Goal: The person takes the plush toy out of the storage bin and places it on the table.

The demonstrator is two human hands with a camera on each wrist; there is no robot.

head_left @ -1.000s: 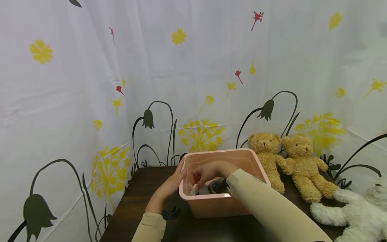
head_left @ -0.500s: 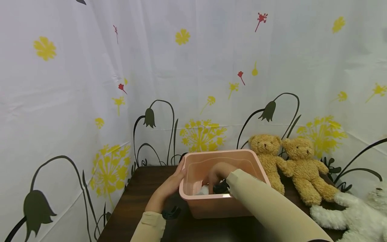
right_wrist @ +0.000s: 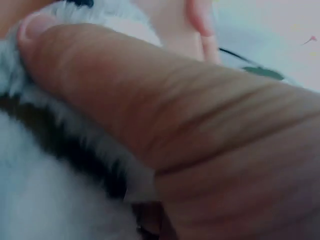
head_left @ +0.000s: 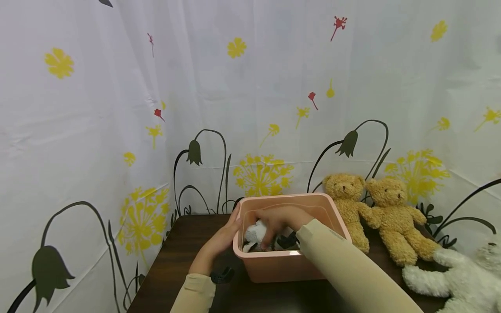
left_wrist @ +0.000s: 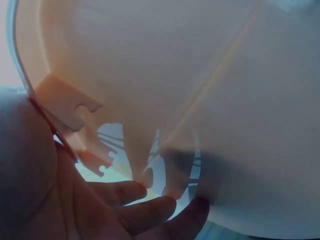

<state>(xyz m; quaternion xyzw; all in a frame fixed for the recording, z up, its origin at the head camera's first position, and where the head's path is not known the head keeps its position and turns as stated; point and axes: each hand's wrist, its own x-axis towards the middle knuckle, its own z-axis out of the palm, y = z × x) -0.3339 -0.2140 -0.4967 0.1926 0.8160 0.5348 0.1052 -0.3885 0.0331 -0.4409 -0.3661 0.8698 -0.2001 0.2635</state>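
A pink plastic bin [head_left: 287, 265] stands on the dark table. My left hand [head_left: 223, 234] holds its left rim; in the left wrist view several fingertips [left_wrist: 160, 205] lie against the translucent wall. Inside the bin, my right hand [head_left: 279, 219] grips a white, fluffy plush toy [head_left: 256, 232] with dark patches. Up close, the right thumb [right_wrist: 100, 70] presses into white fur [right_wrist: 45, 195]. How the other right fingers lie under the toy is hidden. A black item [head_left: 287, 241] shows beside the right wrist, partly behind the bin's front rim.
Two tan teddy bears [head_left: 346, 208] [head_left: 393, 219] sit right of the bin, against a flowered curtain [head_left: 274, 87]. A white plush bear [head_left: 462, 278] lies at the lower right. The table's dark top [head_left: 168, 265] extends left of the bin.
My right hand reached deeper into the bin, then came up a little with the white plush toy, which now shows more at the left side. The left hand stays on the rim.
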